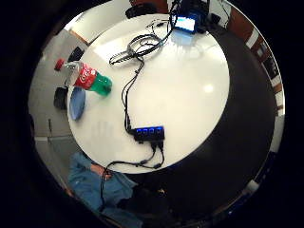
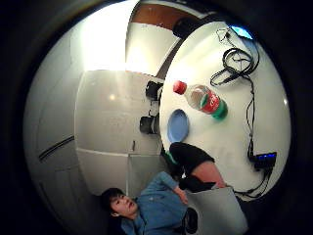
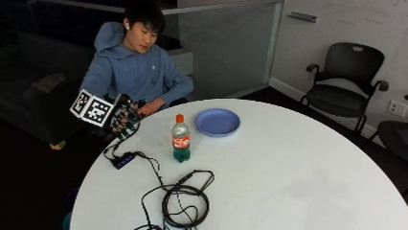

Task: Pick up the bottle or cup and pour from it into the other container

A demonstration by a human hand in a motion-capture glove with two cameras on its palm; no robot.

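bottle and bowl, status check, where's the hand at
Gloved right hand raised at the table edge, holding nothing, clear of the bottle. Bottle upright, red cap on, beside the blue bowl. Black cable lies near the bottle; nothing between hand and bottle.

I sat at a round white table (image 3: 306, 167) in a room with a glass partition (image 3: 223, 43) and black chairs (image 3: 347, 81).

Office meeting room, round white table (image 3: 287, 177), black office chairs (image 3: 347, 86), glass partition (image 3: 223, 48)

Gloved right hand (image 3: 125, 120) fingers too small to tell; cable coil (image 3: 182, 203) cut off.
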